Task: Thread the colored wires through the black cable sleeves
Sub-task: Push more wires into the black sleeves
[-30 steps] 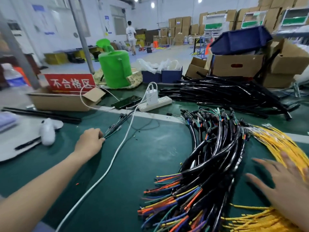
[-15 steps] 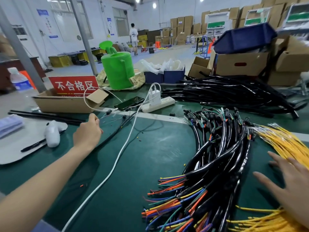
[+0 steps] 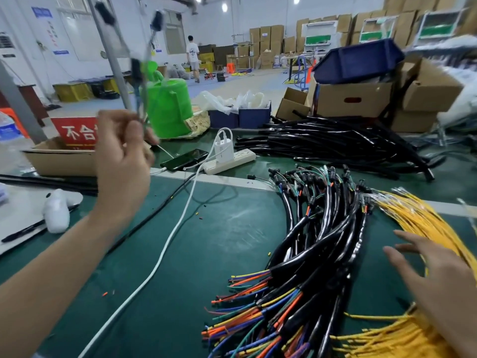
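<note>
- Two hands in view; the left hand (image 3: pixel 121 161) is up above the table, fingers curled round one thin bunch of wires (image 3: pixel 144 81) that runs upward, blurred, with a few dark plugs on it
- The right hand (image 3: pixel 436 275) is wide, fingers spread, over the yellow wires (image 3: pixel 426 223) at the right edge; whether it touches them I cannot tell
- One heap of colored wires already in black sleeves (image 3: pixel 322 241) lies mid-table, just beside the yellow heap; too many to count
- One pile of empty black sleeves (image 3: pixel 335 146) lies further back
- One power strip (image 3: pixel 229 161) with one white charger; one phone (image 3: pixel 184 159) beside it; one white cable (image 3: pixel 167 244) across the mat
- The table (image 3: pixel 219 241) has a dark green mat; one green jug (image 3: pixel 167 109), one red sign (image 3: pixel 77 131)
- Warehouse room; stacked cardboard boxes, one person (image 3: pixel 193 58) far back
</note>
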`<action>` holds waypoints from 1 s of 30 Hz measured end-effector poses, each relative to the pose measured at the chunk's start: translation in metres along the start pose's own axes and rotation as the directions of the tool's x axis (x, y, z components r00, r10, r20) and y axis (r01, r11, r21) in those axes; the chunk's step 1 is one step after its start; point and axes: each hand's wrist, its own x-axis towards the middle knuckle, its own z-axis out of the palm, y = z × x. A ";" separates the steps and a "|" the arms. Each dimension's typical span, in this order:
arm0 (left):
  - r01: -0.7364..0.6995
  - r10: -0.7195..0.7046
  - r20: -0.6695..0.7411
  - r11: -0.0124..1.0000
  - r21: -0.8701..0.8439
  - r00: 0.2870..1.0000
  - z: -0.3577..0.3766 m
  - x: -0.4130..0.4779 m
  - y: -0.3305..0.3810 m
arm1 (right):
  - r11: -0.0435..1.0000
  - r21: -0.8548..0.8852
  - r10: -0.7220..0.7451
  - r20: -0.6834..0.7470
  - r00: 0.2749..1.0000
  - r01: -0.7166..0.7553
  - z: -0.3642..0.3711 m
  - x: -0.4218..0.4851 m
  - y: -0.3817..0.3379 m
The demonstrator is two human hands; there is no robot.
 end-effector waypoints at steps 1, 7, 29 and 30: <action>0.023 -0.018 0.106 0.999 -0.046 0.994 0.014 -0.007 0.012 | 0.995 0.094 0.020 -0.061 0.998 -0.015 -0.004 -0.002 -0.007; 0.302 -0.160 0.736 0.951 -0.063 0.658 0.120 -0.085 0.044 | 0.750 0.639 0.065 0.189 0.980 -0.172 -0.019 -0.010 -0.021; 0.078 -0.316 0.923 0.949 0.307 0.218 0.048 -0.095 0.003 | 0.078 0.933 0.469 0.276 0.839 -0.351 -0.028 0.010 0.003; 0.075 -0.322 0.926 0.947 0.313 0.198 0.042 -0.095 -0.001 | 0.107 0.927 0.474 0.271 0.838 -0.360 -0.028 0.010 0.003</action>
